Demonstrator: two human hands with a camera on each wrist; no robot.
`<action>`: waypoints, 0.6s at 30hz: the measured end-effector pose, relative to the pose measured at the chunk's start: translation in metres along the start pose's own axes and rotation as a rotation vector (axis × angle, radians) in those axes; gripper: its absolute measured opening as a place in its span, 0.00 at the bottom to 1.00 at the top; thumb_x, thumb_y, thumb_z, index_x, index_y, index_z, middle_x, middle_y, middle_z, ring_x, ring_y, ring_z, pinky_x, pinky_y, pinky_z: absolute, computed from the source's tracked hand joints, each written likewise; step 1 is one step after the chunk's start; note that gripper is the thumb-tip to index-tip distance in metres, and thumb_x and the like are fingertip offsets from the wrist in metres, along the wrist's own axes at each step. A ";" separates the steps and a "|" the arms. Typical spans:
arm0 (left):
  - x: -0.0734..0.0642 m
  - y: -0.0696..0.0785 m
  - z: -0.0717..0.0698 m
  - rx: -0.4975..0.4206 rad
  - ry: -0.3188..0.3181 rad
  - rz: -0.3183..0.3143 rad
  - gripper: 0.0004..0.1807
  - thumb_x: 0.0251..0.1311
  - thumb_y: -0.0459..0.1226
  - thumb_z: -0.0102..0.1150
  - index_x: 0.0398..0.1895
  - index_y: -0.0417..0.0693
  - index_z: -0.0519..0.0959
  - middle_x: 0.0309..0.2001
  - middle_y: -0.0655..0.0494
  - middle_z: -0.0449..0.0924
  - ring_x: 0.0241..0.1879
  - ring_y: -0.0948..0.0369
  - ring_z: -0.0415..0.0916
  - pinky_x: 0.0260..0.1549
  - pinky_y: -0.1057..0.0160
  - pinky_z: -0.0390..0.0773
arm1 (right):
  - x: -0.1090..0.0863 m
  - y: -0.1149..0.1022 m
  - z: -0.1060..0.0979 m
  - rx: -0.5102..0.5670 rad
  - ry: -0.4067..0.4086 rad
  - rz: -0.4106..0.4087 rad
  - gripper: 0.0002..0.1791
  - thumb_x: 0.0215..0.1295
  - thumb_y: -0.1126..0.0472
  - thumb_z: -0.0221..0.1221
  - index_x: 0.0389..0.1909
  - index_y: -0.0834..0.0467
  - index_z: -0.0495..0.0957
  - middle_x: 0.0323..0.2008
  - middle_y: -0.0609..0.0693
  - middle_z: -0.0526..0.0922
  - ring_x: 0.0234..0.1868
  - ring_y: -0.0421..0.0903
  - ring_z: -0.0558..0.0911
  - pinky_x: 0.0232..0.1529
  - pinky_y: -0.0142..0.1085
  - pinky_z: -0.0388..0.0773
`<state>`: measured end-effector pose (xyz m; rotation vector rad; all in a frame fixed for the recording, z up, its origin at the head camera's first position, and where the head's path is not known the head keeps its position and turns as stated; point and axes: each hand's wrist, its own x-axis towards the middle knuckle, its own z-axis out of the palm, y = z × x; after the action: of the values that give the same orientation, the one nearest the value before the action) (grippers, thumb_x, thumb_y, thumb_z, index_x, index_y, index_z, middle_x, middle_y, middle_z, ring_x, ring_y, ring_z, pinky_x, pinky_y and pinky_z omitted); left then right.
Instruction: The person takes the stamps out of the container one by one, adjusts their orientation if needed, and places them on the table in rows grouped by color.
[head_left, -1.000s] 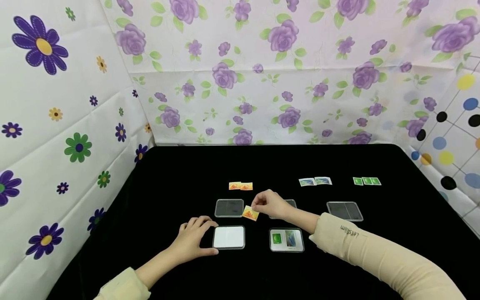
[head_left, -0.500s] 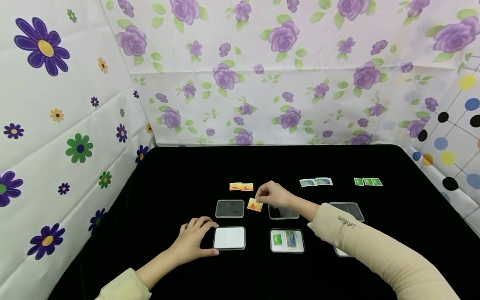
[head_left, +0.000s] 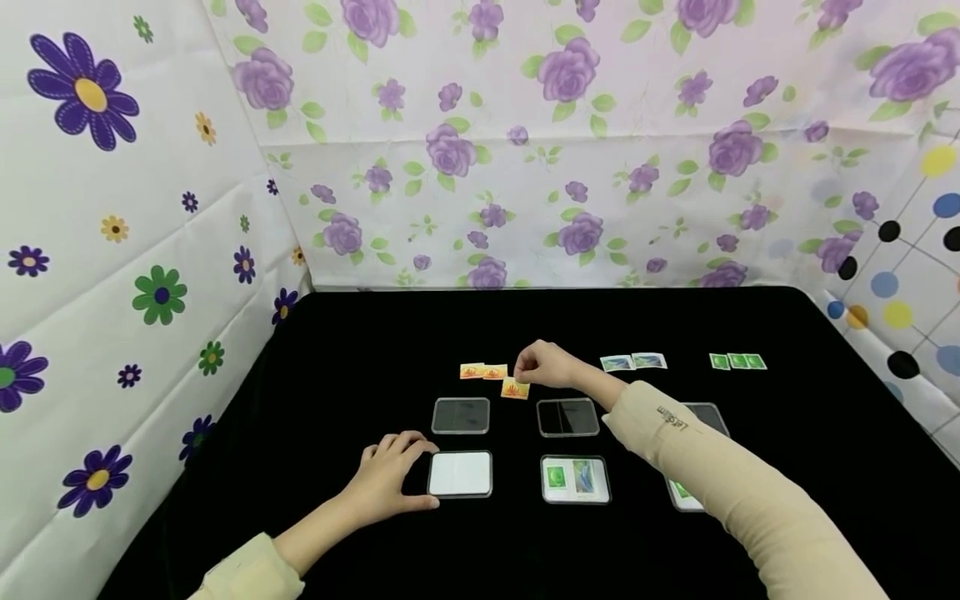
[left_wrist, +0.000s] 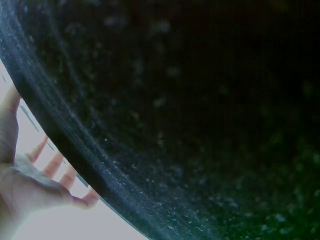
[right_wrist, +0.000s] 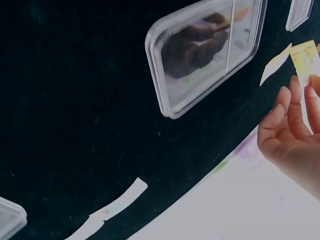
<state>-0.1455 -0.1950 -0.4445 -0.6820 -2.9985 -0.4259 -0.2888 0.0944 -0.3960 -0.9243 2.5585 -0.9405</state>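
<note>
In the head view my right hand (head_left: 551,365) pinches a yellow-orange stamp (head_left: 515,389) between thumb and fingertips, just in front of two similar orange stamps (head_left: 483,372). The right wrist view also has the held stamp (right_wrist: 305,60) at its right edge, with the right hand (right_wrist: 292,122) below it. My left hand (head_left: 386,475) rests spread at the left side of a clear plastic case with a white insert (head_left: 460,474). Its thumb and index finger lie by the case's two left corners; whether they touch it I cannot tell. Spread fingers show in the left wrist view too.
Dark see-through case lids (head_left: 461,416) lie in a row, one partly behind the right sleeve. A white case (head_left: 559,495) holds a green and a landscape stamp; another (head_left: 688,502) is partly covered. Landscape stamps (head_left: 633,362) and green stamps (head_left: 738,362) lie farther back.
My right hand has carried the orange stamp away from me, from beside the left lid to near the two orange stamps. The left hand has stayed in place.
</note>
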 end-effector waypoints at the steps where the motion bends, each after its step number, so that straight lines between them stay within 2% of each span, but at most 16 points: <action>1: 0.000 0.000 0.000 -0.001 -0.002 0.001 0.35 0.39 0.55 0.72 0.53 0.54 0.74 0.57 0.50 0.72 0.55 0.47 0.68 0.49 0.37 0.67 | 0.002 0.001 -0.001 -0.014 -0.007 -0.006 0.07 0.65 0.66 0.55 0.32 0.63 0.81 0.27 0.54 0.82 0.22 0.38 0.70 0.28 0.30 0.68; 10: -0.002 -0.002 0.001 -0.001 0.003 -0.004 0.35 0.39 0.55 0.72 0.53 0.54 0.74 0.57 0.51 0.72 0.55 0.48 0.68 0.49 0.36 0.67 | 0.023 0.011 -0.001 -0.090 -0.043 -0.003 0.08 0.65 0.67 0.54 0.31 0.63 0.81 0.25 0.54 0.81 0.21 0.37 0.67 0.27 0.29 0.66; 18: 0.000 -0.002 0.002 -0.006 0.007 -0.002 0.35 0.39 0.55 0.72 0.53 0.54 0.74 0.57 0.51 0.72 0.55 0.48 0.68 0.49 0.37 0.67 | 0.039 0.017 -0.005 -0.150 -0.049 0.081 0.08 0.64 0.66 0.55 0.29 0.63 0.81 0.25 0.53 0.81 0.22 0.39 0.70 0.30 0.31 0.69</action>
<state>-0.1461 -0.1962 -0.4467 -0.6766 -2.9923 -0.4364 -0.3289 0.0810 -0.4042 -0.8638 2.6312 -0.7029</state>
